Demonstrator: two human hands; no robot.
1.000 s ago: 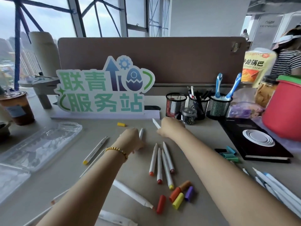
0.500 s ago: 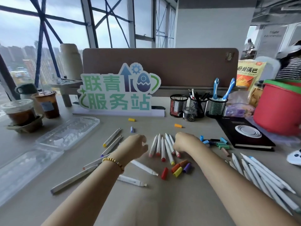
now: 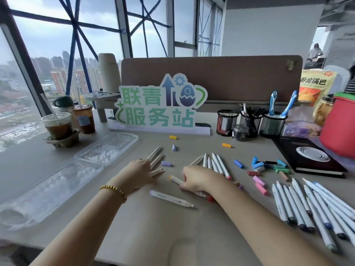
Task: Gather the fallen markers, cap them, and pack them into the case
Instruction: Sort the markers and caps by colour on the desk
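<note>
White markers lie scattered on the grey desk. My left hand [image 3: 138, 173] lies palm down on the near ends of three markers [image 3: 156, 160]. My right hand [image 3: 196, 179] grips a white marker with an orange tip [image 3: 175, 179] low on the desk. A purple-capped marker [image 3: 171, 198] lies just in front of both hands. A row of uncapped markers [image 3: 215, 164] sits behind my right hand. A large bunch of markers [image 3: 317, 208] is fanned out at the right. Loose caps [image 3: 269, 166] in blue, green and pink lie between. The clear case [image 3: 57, 181] lies open at the left.
A green-lettered sign [image 3: 159, 108] stands at the back centre, with two iced drinks [image 3: 57, 125] to its left. Mesh pen cups [image 3: 272, 123], a black notebook [image 3: 307, 158] and a red bucket [image 3: 340, 127] crowd the back right. Stray yellow [image 3: 172, 137] and orange [image 3: 226, 145] caps lie mid-desk.
My right hand has drawn back from the marker row and taken hold of the orange-tipped marker. My left hand has shifted left onto the three markers. The view has pulled back.
</note>
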